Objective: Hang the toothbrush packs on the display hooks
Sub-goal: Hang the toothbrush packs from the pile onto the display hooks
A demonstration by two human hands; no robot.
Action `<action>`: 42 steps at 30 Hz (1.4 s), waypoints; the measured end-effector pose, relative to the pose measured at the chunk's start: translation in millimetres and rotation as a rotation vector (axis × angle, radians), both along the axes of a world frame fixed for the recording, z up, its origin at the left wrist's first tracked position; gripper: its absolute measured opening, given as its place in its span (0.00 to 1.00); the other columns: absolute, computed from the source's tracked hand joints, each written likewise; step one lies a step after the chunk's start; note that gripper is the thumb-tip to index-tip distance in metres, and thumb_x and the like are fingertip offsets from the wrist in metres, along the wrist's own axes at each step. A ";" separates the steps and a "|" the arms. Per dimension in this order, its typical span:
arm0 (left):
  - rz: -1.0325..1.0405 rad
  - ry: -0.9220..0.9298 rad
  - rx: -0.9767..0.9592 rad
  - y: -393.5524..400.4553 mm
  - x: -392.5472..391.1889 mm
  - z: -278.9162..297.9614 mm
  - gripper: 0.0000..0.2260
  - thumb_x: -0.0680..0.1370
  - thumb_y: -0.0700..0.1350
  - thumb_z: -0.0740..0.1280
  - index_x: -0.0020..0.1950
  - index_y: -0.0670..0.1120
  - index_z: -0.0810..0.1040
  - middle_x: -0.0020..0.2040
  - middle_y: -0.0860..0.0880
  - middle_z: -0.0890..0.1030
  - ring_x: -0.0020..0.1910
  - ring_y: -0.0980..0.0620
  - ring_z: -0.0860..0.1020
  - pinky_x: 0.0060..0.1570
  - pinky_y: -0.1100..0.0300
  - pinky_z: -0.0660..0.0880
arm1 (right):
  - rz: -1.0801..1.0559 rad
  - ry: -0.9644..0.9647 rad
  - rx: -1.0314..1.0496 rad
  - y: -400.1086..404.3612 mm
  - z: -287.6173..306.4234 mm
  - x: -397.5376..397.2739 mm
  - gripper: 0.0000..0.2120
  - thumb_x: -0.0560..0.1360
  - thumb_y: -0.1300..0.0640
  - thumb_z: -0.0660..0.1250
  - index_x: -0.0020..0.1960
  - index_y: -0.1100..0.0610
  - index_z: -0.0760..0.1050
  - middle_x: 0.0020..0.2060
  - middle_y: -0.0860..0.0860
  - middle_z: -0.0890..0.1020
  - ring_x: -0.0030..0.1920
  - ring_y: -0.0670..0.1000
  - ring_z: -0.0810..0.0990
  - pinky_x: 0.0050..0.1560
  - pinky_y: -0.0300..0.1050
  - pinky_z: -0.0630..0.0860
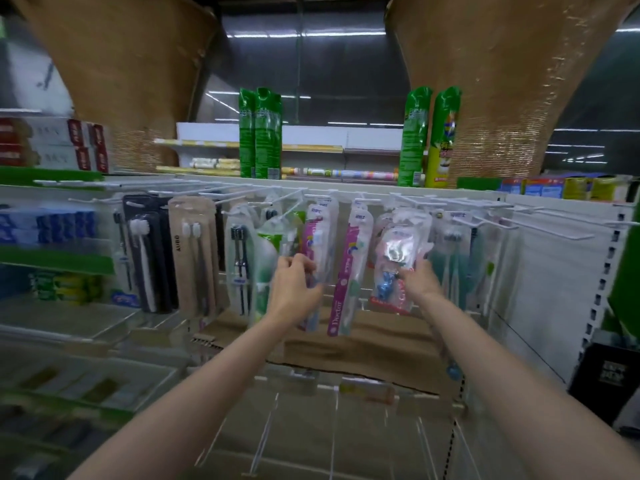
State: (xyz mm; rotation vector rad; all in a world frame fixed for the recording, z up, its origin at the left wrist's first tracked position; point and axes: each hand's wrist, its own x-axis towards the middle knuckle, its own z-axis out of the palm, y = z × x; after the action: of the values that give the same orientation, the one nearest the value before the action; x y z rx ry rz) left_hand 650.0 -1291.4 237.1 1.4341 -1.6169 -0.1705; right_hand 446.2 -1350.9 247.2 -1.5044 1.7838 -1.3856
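Note:
White display hooks [540, 221] run in a row along the top of a white back panel. Several toothbrush packs hang from them: black [147, 254], tan [197, 258], and a magenta pack [349, 271] in the middle. My left hand [294, 289] grips a pink-and-clear toothbrush pack [318, 244] whose top reaches up to the hooks. My right hand [420, 278] holds a clear pack with a red base and a blue figure [394, 265] from its right side. The hang holes are too blurred to tell whether these two packs sit on hooks.
Empty hooks stick out toward me at the right [571, 233]. Green spray cans [259, 133] stand on the top shelf. Toothpaste boxes [65, 226] fill the left shelves. A brown cardboard box [363, 351] lies below the packs. Lower wire hooks [266, 431] point at me.

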 end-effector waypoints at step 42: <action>-0.261 0.458 0.296 -62.1 306.6 -4.9 0.19 0.79 0.36 0.59 0.70 0.41 0.67 0.65 0.44 0.75 0.64 0.47 0.73 0.65 0.52 0.70 | 0.160 -0.062 -0.005 -22.9 -5.8 371.4 0.38 0.71 0.49 0.72 0.72 0.58 0.56 0.69 0.56 0.67 0.69 0.57 0.67 0.67 0.50 0.65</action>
State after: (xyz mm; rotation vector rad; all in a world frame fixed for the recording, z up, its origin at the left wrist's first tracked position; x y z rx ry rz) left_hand 956.6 -1353.4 232.2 1.2713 -1.4233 -0.8565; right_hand 817.5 -1373.8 241.4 -1.5523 1.5868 -1.3439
